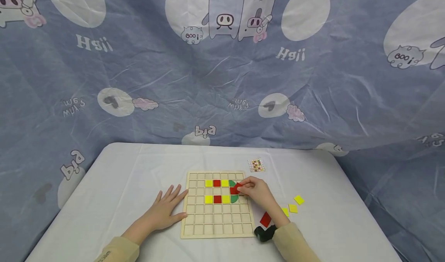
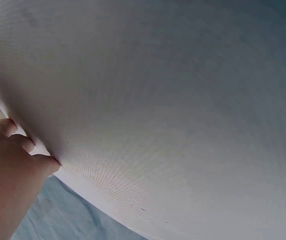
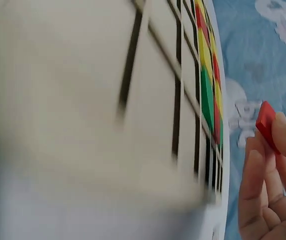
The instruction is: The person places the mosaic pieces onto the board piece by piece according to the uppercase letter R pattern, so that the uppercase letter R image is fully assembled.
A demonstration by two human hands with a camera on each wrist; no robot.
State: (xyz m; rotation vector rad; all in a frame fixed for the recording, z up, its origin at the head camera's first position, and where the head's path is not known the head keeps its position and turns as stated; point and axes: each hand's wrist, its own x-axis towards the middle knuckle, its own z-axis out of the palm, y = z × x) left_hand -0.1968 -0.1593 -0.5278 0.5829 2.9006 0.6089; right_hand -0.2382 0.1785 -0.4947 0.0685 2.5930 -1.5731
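A wooden grid board [image 1: 217, 218] lies on the table. Two of its rows hold yellow and red square tiles, each row ending at the right in a green rounded tile [image 1: 234, 199]. Another red tile [image 1: 232, 191] sits between the two green ones. Thumb and fingers of my right hand [image 1: 256, 190] pinch a red tile [image 3: 265, 125] over the board's right side, overlapping that area in the head view. My left hand [image 1: 163, 212] rests with spread fingers on the table, its fingertips at the board's left edge; in the left wrist view the fingers [image 2: 20, 142] press along that edge.
Beyond the board's far right corner is a small printed pattern card [image 1: 256, 165]. Loose yellow tiles [image 1: 293, 208] and a red piece [image 1: 265, 219] lie right of the board, partly behind my right forearm. A dark green object [image 1: 265, 234] is by the right sleeve.
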